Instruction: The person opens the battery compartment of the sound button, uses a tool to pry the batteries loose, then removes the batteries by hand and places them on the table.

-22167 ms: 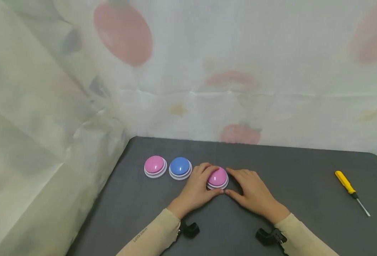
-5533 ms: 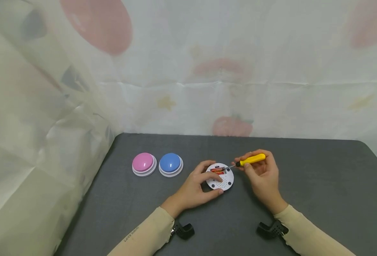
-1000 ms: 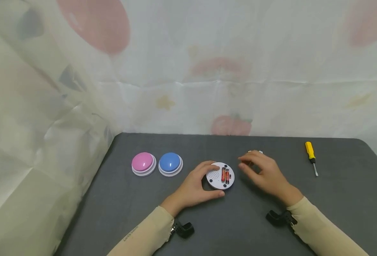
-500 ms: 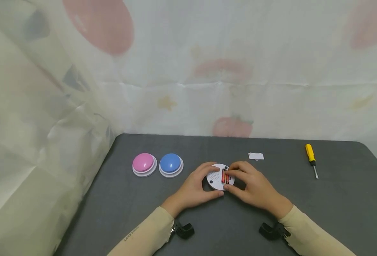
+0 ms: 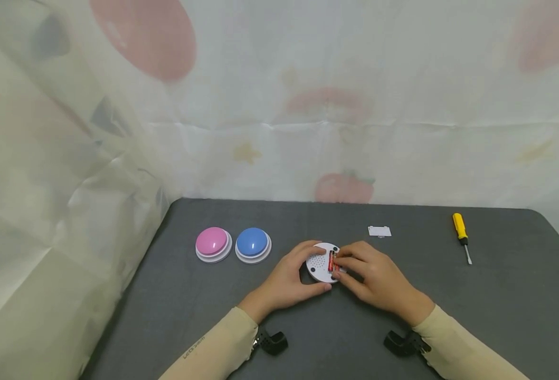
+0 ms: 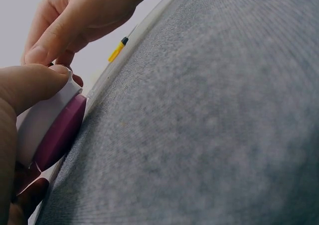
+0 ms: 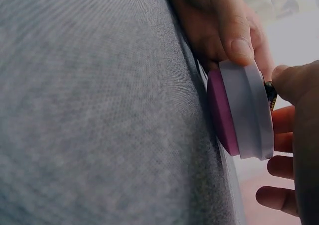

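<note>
White button (image 5: pixel 318 265) open, battery (image 5: pixel 331 260) pinched

At the centre of the frame, the button lies dome (image 7: pixel 222 114) down on the table (image 5: pixel 498 316). The left hand (image 5: pixel 286 281) curls round its left side, thumb at the lower rim. The right hand (image 5: pixel 379 276) pinches the battery between thumb and fingers; whether it has left its slot, and whether another sits beside it, the fingers hide. Opening looks done: the cover (image 5: pixel 379 231) lies right of centre, the screwdriver (image 5: pixel 459 227) farther right, both out of the hands. The battery is not yet clear of the button, nor is the cover on. Left of centre, pink button (image 5: pixel 211 241) and blue button (image 5: pixel 252 242) sit dome up, seemingly unopened.
</note>
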### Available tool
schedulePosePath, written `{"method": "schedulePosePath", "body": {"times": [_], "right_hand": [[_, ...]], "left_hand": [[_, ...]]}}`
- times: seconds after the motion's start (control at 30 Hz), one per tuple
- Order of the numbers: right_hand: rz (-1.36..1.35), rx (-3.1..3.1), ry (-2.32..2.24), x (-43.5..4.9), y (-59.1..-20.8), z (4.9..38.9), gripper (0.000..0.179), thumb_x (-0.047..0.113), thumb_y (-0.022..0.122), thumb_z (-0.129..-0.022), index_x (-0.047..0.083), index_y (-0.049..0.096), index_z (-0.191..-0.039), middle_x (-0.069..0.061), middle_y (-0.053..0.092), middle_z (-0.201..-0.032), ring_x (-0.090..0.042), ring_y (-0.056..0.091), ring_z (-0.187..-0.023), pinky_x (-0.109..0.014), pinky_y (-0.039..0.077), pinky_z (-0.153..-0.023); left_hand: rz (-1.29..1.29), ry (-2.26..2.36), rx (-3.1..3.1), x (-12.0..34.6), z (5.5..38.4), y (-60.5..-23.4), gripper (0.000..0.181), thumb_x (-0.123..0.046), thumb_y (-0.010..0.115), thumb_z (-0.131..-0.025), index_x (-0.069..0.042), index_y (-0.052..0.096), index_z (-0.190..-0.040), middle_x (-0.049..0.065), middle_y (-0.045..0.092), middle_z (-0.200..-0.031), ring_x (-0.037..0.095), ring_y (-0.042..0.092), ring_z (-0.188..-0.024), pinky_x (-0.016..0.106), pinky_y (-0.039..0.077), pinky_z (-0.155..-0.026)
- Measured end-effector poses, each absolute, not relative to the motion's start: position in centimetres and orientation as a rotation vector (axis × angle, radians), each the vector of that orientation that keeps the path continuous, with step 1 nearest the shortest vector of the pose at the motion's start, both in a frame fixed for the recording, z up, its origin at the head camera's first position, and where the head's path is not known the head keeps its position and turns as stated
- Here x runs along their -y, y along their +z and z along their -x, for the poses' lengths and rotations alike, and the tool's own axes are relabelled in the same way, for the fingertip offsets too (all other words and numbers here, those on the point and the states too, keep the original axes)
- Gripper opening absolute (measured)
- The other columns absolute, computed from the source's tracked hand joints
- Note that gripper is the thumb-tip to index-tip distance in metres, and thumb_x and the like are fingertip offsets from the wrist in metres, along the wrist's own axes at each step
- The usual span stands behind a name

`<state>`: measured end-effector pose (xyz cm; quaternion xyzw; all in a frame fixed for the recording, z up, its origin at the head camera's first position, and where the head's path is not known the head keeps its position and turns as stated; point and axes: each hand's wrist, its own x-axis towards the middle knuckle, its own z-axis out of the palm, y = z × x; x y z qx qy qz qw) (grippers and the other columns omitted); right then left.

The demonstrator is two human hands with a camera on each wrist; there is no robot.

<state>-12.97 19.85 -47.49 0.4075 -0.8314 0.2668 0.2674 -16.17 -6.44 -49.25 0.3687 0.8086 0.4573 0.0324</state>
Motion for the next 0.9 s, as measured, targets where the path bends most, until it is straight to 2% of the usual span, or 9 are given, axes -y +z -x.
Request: {"method": "schedulePosePath", "body": {"times": [0.37, 0.6, 0.9], "right_hand": [[-1.174, 2.13, 0.712, -19.65, -47.42, 13.06, 0.03, 0.034, 0.07, -0.108, 0.009, 0.084, -0.117, -0.001, 0.079, -0.115, -0.02, 0.069, -0.103, -0.039, 0.059, -0.085], [-1.228, 2.065, 0.745, -19.56, -47.33, 13.08, 0.029, 0.034, 0.072, -0.108, 0.009, 0.083, -0.118, -0.002, 0.078, -0.114, -0.02, 0.069, -0.1, -0.037, 0.057, -0.085], [-1.262, 2.042, 0.779, -19.77, -47.41, 13.08, 0.031, 0.034, 0.072, -0.108, 0.008, 0.083, -0.12, -0.005, 0.078, -0.116, -0.023, 0.069, -0.101, -0.037, 0.056, -0.087]], "left_hand": [[-1.145, 1.418, -2.5, 6.4, 16.09, -49.38, 0.068, -0.032, 0.093, -0.09, -0.016, 0.062, -0.148, 0.001, 0.05, -0.163, 0.017, 0.05, -0.148, 0.042, 0.042, -0.122], [-1.149, 1.392, -2.517, 6.47, 16.08, -49.33, 0.069, -0.036, 0.091, -0.092, -0.018, 0.06, -0.15, -0.003, 0.049, -0.163, 0.014, 0.05, -0.147, 0.042, 0.043, -0.121], [-1.147, 1.397, -2.52, 6.42, 16.07, -49.28, 0.068, -0.035, 0.091, -0.091, -0.018, 0.061, -0.149, -0.003, 0.05, -0.162, 0.014, 0.05, -0.147, 0.042, 0.043, -0.12]]}}
